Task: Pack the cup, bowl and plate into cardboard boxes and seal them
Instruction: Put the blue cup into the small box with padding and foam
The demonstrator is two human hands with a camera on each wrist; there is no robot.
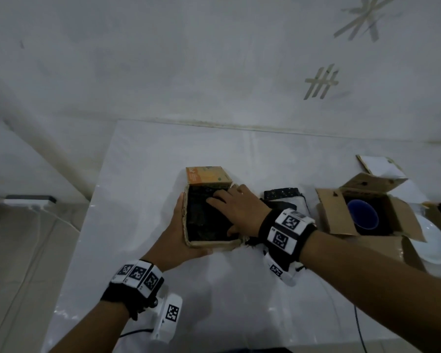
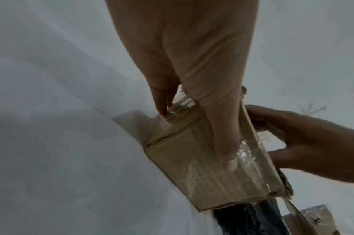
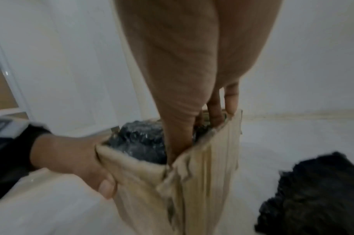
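A small cardboard box [image 1: 209, 243] stands mid-table, its orange printed flap [image 1: 206, 175] open at the far end. Black bubble wrap [image 1: 201, 220] fills it; what it wraps is hidden. My left hand [image 1: 181, 230] grips the box's left wall, thumb round the near corner [image 3: 106, 189]. My right hand [image 1: 229, 207] presses straight fingers down into the black wrap [image 3: 140, 139] along the right wall. A blue cup or bowl [image 1: 363, 216] sits in a second open box [image 1: 334, 212] at the right. A white plate [image 1: 435, 243] lies beyond that.
More black wrap [image 3: 313, 190] lies on the white table just right of the small box, beside a black object [image 1: 280, 193]. A loose cardboard piece [image 1: 377, 165] lies at the far right. A cable [image 1: 359, 327] runs off the near edge.
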